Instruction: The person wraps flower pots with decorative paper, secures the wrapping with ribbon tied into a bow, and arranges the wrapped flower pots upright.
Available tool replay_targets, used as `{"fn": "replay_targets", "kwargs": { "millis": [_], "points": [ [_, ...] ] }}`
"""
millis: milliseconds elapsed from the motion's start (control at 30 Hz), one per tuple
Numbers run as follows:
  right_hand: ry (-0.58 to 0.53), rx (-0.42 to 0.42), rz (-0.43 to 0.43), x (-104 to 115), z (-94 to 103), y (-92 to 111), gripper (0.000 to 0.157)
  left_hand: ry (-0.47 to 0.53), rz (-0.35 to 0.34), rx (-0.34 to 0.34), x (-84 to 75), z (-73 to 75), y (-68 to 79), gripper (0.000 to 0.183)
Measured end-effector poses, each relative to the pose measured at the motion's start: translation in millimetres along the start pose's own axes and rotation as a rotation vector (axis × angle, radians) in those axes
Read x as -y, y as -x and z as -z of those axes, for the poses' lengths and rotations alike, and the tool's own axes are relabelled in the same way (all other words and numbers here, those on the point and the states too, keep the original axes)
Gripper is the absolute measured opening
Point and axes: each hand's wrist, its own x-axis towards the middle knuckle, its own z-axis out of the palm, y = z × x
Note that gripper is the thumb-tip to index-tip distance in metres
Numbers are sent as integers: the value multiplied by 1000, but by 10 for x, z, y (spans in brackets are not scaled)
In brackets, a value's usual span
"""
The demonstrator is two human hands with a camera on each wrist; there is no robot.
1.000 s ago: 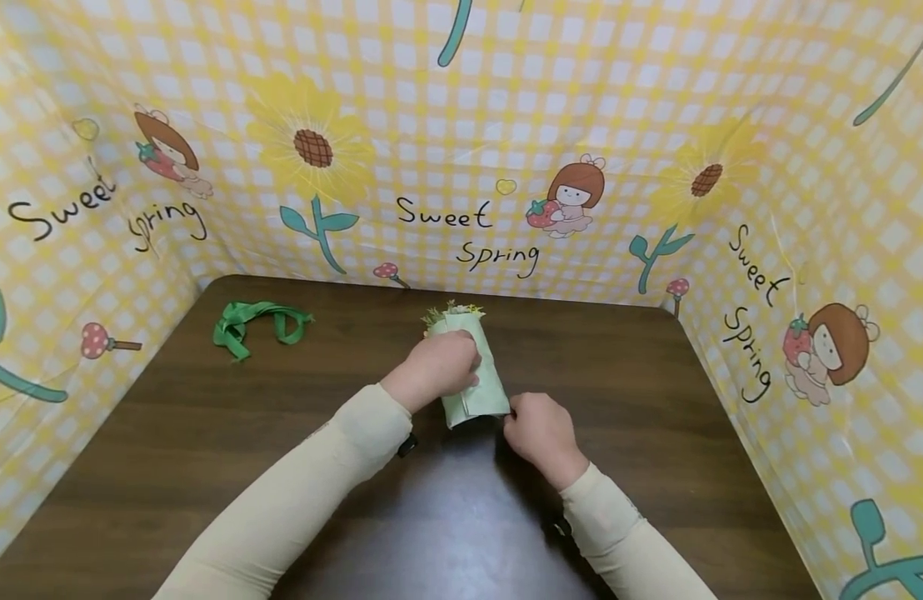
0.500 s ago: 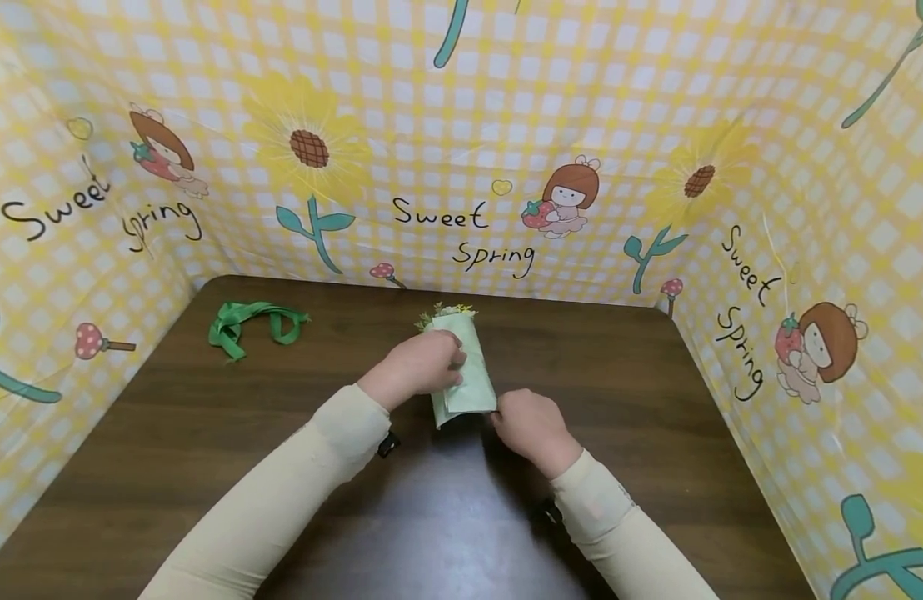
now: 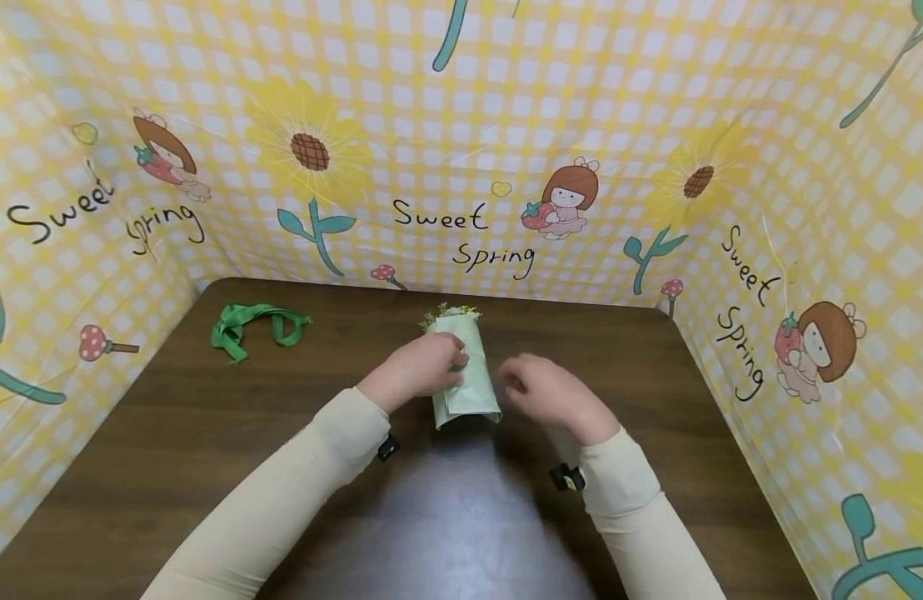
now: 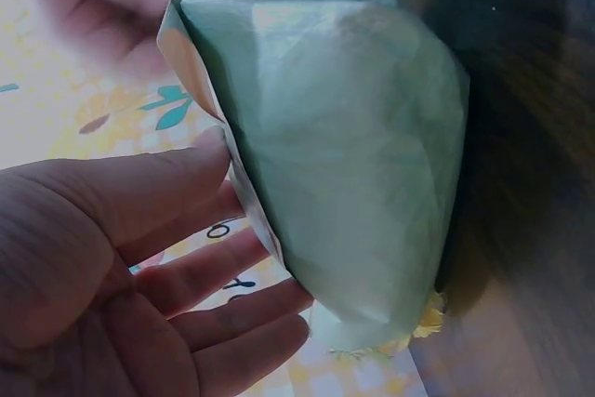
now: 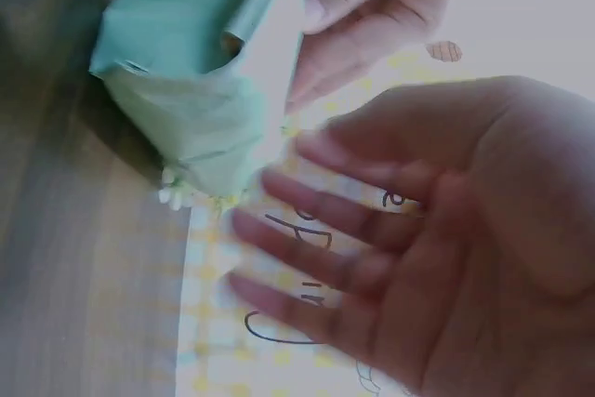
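Observation:
A small bouquet wrapped in pale green paper [image 3: 472,387] lies on the table in the head view, with tiny yellow and white flowers [image 3: 469,312] showing at its far end. My left hand [image 3: 420,364] holds the wrap along its overlapping edge. In the left wrist view, the thumb and fingertips [image 4: 216,151] meet that paper edge. Just right of the bouquet, my right hand [image 3: 555,396] is apart from the paper, fingers loosely bent and holding nothing. Its spread fingers [image 5: 307,239] look blurred in the right wrist view. The near end of the wrap [image 5: 177,25] is folded.
A bundle of green ribbon [image 3: 259,325] lies at the back left of the dark wooden table [image 3: 341,321]. A yellow checked cloth [image 3: 461,125] with printed flowers and figures rises along the back and both sides.
My right hand has let go of the wrap's near right corner and moved up and away to the right. The left hand still holds the bouquet, shifted slightly left at first.

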Motion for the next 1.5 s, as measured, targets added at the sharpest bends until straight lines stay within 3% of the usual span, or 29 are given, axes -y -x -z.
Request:
{"fn": "replay_targets", "kwargs": {
  "millis": [100, 167, 300, 467, 567, 667, 933, 1100, 1267, 1367, 1433, 1500],
  "points": [
    [-68, -61, 120, -2, 10, -162, 25, 48, 24, -9, 41, -12, 27, 38],
    [-80, -92, 157, 10, -52, -257, 27, 80, 37, -25, 68, -30, 47, 40],
    [-58, -158, 112, 23, -203, -344, 30, 189, 57, -52, 117, -104, 67, 43],
    [-146, -223, 54, 22, -314, -336, 27, 327, 101, -140, 192, -259, 123, 47],
    [-185, -250, 68, 20, -350, -328, 26, 358, 105, -221, 238, -350, 180, 45],
    [-218, -272, 73, 21, -390, -322, 25, 349, 62, -263, 286, -406, 240, 42],
    [-287, -304, 86, 81, -501, -226, 23, 405, -23, -166, 346, -386, 474, 47],
    [-276, -314, 74, 158, -489, -152, 21, 427, -22, -166, 293, -396, 533, 49],
    [-218, -318, -13, 293, -467, -105, 13, 407, -27, -189, 187, -381, 603, 44],
    [-162, -309, -56, 383, -458, -69, 17, 396, -21, -183, 117, -378, 626, 43],
    [-111, -309, -30, 418, -464, -52, 21, 392, -6, -177, 79, -378, 631, 46],
    [-63, -313, 52, 433, -468, -38, 18, 398, 16, -174, 48, -379, 622, 51]
  ]
}}
